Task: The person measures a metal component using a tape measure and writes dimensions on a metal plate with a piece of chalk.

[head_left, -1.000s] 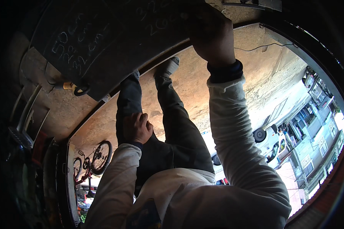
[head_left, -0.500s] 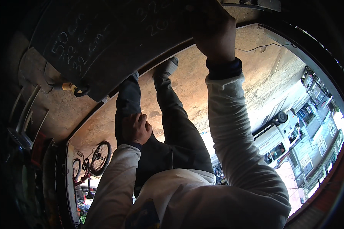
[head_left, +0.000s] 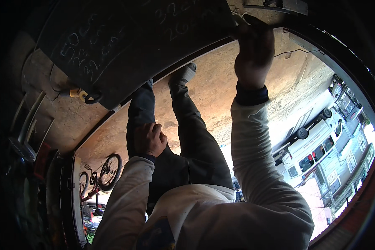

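Observation:
A dark flat board [head_left: 125, 54] with chalk markings spreads across the top of the view. My right hand [head_left: 254, 58] is at its right-hand end, arm stretched forward, fingers bent together. The fingertips are in deep shadow; a thin pale item shows beside them, too dim to name. My left hand [head_left: 150, 139] rests on my left thigh with its fingers curled in, and nothing shows in it. Both forearms wear light long sleeves with dark cuffs.
A dark ring on a yellow-bodied tool [head_left: 77, 93] sits beside the board's left corner. Curved metal pieces [head_left: 31, 125] stand at far left. A bicycle [head_left: 102, 177] is behind on the left. A white van [head_left: 310, 150] stands outside on the right. A thin cable [head_left: 298, 51] crosses the floor.
My right hand has moved right and slightly back, from over the board to its right-hand end. The left hand stays on the thigh. The van outside has shifted rightward.

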A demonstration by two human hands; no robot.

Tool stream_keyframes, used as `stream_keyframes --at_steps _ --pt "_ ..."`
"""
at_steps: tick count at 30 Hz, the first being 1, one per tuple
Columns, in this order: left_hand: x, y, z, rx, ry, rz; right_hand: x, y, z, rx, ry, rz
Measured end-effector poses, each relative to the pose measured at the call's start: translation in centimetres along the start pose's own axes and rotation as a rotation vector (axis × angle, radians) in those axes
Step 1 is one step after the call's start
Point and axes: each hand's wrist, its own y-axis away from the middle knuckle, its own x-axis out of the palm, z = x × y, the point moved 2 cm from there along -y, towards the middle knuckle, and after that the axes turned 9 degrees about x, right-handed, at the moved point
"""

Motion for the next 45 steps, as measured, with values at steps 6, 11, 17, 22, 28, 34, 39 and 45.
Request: stream_keyframes --at_steps 6,11,17,22,28,34,39,45 --pt "-0.1 -0.1 -0.3 0.027 -0.018 -0.060 2.2 2.7 1.4 0.016 0.282 0.187" --pt "0.1 0.1 -0.5 0.039 -0.037 -0.049 3.3 3.4 1.6 -0.077 0.259 0.248" --pt "0.9 0.6 -0.6 0.012 -0.027 -0.072 3.4 3.5 1.2 -0.131 0.247 0.244" --pt "1.2 0.7 -0.7 0.014 0.002 -0.089 3.4 3.5 1.3 -0.166 0.274 0.256" --pt "0.8 0.4 -1.1 0.015 -0.006 -0.052 4.1 3.0 1.2 -0.178 0.205 0.258" --pt "1.2 0.6 -1.1 0.032 -0.024 -0.069 4.0 2.7 1.2 -0.189 0.247 0.272" --pt "1.6 0.9 -1.0 0.036 -0.051 -0.084 4.0 2.8 1.2 -0.155 0.190 0.266" --pt "3.3 1.7 -0.1 0.018 -0.032 -0.116 3.4 2.7 2.6 0.018 0.123 0.250"
